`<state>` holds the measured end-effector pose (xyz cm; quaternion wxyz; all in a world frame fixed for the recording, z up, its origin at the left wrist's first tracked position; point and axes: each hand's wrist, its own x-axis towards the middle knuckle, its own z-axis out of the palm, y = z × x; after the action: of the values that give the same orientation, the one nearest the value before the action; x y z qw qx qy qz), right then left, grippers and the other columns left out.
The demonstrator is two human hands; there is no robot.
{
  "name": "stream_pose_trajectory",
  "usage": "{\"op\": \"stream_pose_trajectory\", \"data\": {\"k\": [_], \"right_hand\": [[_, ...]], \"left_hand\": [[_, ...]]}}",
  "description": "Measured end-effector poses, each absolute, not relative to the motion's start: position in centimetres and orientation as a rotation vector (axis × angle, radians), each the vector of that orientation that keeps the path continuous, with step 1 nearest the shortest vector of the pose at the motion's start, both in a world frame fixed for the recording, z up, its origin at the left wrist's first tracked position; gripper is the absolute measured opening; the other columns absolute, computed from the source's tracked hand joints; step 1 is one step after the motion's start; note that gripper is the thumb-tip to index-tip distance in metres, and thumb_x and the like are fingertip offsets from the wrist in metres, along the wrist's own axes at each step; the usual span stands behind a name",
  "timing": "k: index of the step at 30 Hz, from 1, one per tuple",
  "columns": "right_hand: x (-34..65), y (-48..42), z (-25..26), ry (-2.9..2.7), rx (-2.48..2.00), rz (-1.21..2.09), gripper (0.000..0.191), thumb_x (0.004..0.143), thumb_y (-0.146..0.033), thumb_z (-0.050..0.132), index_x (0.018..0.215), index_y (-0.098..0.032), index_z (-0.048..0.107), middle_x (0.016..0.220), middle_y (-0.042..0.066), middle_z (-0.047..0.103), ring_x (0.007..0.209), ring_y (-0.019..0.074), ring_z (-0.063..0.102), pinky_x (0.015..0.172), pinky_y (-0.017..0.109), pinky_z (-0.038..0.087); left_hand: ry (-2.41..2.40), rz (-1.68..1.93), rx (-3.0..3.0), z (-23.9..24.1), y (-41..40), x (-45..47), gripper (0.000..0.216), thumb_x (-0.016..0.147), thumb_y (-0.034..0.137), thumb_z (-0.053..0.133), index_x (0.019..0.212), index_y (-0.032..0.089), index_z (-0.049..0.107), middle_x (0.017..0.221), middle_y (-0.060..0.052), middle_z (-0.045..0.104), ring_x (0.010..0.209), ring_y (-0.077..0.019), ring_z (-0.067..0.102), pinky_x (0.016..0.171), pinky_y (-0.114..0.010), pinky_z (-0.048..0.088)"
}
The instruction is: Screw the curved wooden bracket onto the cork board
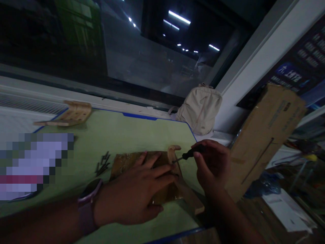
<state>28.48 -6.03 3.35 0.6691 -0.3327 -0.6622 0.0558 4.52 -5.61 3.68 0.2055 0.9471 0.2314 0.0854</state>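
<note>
My left hand (142, 184) lies spread on a brown, tape-covered slab (122, 162), its fingertips reaching a curved wooden piece (186, 191) along the slab's right edge. In my right hand (213, 164) is a black-handled screwdriver (190, 152), held level with its shaft pointing left. The screwdriver's tip meets the wooden piece near its hooked upper end, close to my left fingers. Whether a screw sits under the tip is too small to tell. Left of the slab lies a small pile of dark screws (103, 164).
Another wooden assembly (73, 113) stands at the back left of the pale green table (142, 134). A pixelated device (33, 166) lies at the left. Behind the table's right corner leans a beige backpack (200, 108). A tall cardboard box (266, 135) stands at the right.
</note>
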Motion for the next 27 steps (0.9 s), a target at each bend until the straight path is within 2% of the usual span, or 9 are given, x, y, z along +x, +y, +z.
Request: {"op": "stream_pose_trajectory", "data": {"k": [3, 6, 9, 11, 14, 17, 22, 27], "right_hand": [[29.0, -5.4, 3.7, -1.474, -0.803, 0.058, 0.026, 0.090, -0.017, 0.079, 0.111, -0.029, 0.070, 0.097, 0.001, 0.063, 0.086, 0.0152, 0.067, 0.069, 0.027, 0.058], [29.5, -5.4, 3.7, -1.533, -0.822, -0.019, 0.015, 0.097, -0.027, 0.070, 0.112, -0.028, 0.073, 0.099, 0.004, 0.064, 0.094, 0.0186, 0.066, 0.078, 0.034, 0.058], [29.5, -6.1, 3.5, -1.662, -0.803, -0.027, 0.027, 0.104, -0.029, 0.058, 0.127, -0.029, 0.072, 0.120, 0.009, 0.071, 0.113, 0.0243, 0.069, 0.095, 0.045, 0.058], [29.3, -6.7, 3.3, -1.770, -0.769, 0.072, 0.035, 0.105, -0.022, 0.054, 0.136, -0.031, 0.068, 0.128, 0.009, 0.073, 0.119, 0.0246, 0.071, 0.099, 0.047, 0.059], [29.0, -7.4, 3.3, -1.806, -0.730, 0.225, 0.045, 0.104, -0.010, 0.053, 0.139, -0.035, 0.066, 0.121, 0.005, 0.078, 0.112, 0.0214, 0.075, 0.094, 0.044, 0.064], [28.8, -7.4, 3.5, -1.704, -0.783, 0.201, 0.042, 0.102, -0.009, 0.055, 0.131, -0.035, 0.071, 0.113, 0.004, 0.077, 0.105, 0.0213, 0.077, 0.088, 0.042, 0.065], [29.0, -6.5, 3.6, -1.622, -0.795, 0.213, 0.034, 0.102, -0.024, 0.059, 0.134, -0.030, 0.071, 0.127, 0.009, 0.067, 0.104, 0.0238, 0.076, 0.085, 0.044, 0.066], [28.7, -6.3, 3.3, -1.622, -0.823, 0.235, 0.039, 0.103, -0.016, 0.059, 0.136, -0.034, 0.069, 0.126, 0.007, 0.072, 0.105, 0.0203, 0.079, 0.091, 0.040, 0.066]], "left_hand": [[0.639, 0.228, 2.630, 3.7, -5.6, 4.5, 0.079, 0.085, 0.033, 0.076, 0.158, 0.035, 0.047, 0.168, 0.003, 0.043, 0.159, -0.0468, 0.021, 0.125, -0.078, 0.013], [0.638, 0.223, 2.631, 3.7, -5.6, 4.5, 0.078, 0.085, 0.032, 0.076, 0.157, 0.034, 0.047, 0.169, 0.002, 0.042, 0.158, -0.0475, 0.022, 0.124, -0.079, 0.014], [0.633, 0.250, 2.644, 3.7, -5.6, 4.4, 0.073, 0.085, 0.033, 0.076, 0.154, 0.033, 0.051, 0.167, 0.000, 0.045, 0.156, -0.0479, 0.025, 0.123, -0.078, 0.016], [0.627, 0.264, 2.649, 3.7, -5.7, 4.4, 0.072, 0.085, 0.033, 0.077, 0.153, 0.033, 0.051, 0.167, -0.001, 0.045, 0.157, -0.0476, 0.024, 0.123, -0.078, 0.017], [0.628, 0.259, 2.651, 3.7, -5.7, 4.5, 0.073, 0.086, 0.033, 0.077, 0.154, 0.033, 0.050, 0.167, -0.001, 0.045, 0.158, -0.0470, 0.023, 0.124, -0.078, 0.014], [0.624, 0.280, 2.657, 3.6, -5.7, 4.5, 0.073, 0.086, 0.034, 0.078, 0.153, 0.033, 0.051, 0.165, -0.001, 0.047, 0.157, -0.0457, 0.025, 0.125, -0.076, 0.015], [0.636, 0.266, 2.654, 3.4, -5.7, 4.4, 0.075, 0.086, 0.033, 0.078, 0.155, 0.032, 0.050, 0.167, -0.002, 0.045, 0.156, -0.0492, 0.027, 0.123, -0.080, 0.017], [0.647, 0.234, 2.655, 3.7, -5.7, 4.5, 0.075, 0.085, 0.032, 0.078, 0.155, 0.030, 0.052, 0.167, -0.003, 0.045, 0.158, -0.0486, 0.023, 0.123, -0.080, 0.016]]}}
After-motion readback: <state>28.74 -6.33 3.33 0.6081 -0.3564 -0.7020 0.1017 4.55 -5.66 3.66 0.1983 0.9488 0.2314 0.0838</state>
